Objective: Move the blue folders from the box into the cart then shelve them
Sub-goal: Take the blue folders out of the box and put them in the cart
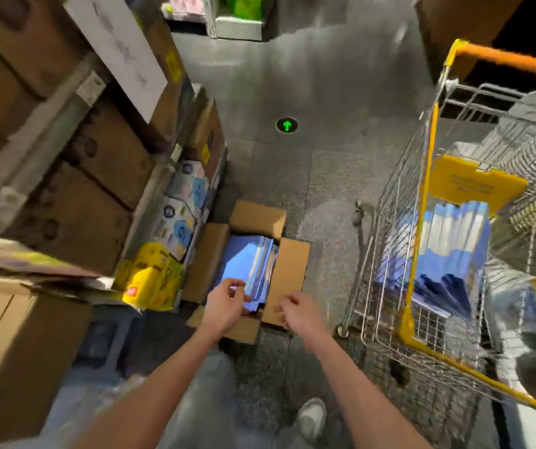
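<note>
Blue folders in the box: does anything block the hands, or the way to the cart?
Nothing visible does. The box has its flaps open, the left hand is at the near edge of the folders, and bare floor separates box and cart.

The folders (244,264) in the brown cardboard box (289,273) were blue, like the stack in the cart (421,222). The cart's wire was silver, its frame yellow and its handle (503,58) orange. The floor (325,92) was speckled grey and bore a green arrow (287,125) on a black disc.
</note>
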Demonstrator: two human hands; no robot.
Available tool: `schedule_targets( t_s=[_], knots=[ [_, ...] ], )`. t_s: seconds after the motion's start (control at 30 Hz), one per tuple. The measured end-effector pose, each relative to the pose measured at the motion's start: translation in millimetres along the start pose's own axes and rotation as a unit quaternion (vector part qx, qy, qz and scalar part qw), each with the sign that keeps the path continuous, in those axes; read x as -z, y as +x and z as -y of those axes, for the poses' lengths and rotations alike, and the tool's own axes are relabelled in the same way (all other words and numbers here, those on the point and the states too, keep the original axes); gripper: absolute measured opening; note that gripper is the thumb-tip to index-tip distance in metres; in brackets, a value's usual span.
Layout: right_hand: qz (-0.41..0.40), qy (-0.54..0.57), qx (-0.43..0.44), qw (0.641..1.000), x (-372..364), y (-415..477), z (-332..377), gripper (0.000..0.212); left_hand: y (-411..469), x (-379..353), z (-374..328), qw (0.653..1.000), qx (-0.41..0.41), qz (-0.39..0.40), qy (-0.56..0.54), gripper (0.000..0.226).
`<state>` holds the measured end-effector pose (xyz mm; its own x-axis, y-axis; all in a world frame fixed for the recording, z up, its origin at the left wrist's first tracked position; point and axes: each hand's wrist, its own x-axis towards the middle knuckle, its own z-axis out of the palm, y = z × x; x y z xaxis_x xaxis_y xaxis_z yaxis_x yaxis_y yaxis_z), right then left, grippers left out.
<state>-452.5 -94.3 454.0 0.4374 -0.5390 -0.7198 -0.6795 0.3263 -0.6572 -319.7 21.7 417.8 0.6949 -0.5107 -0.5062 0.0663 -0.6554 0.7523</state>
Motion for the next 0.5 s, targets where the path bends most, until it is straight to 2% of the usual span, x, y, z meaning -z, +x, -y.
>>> schedule_targets(
  t_s=[0.27,0.33,0.5],
  knots=[
    [-0.018,-0.056,-0.079,0.995,-99.7,103.7,40.4,0.022,127.1,52.3,39.0,0.997,0.044,0.060,-0.009,0.012],
    [-0.024,-0.046,-0.105,0.993,-128.6,144.0,41.3,0.030,164.6,63.3,48.9,0.994,0.068,0.084,-0.001,0.011],
    [-0.059,0.002,-0.151,0.987,-165.9,198.7,60.2,0.027,230.5,72.3,64.7,0.992,0.088,0.083,0.021,0.008]
  ],
)
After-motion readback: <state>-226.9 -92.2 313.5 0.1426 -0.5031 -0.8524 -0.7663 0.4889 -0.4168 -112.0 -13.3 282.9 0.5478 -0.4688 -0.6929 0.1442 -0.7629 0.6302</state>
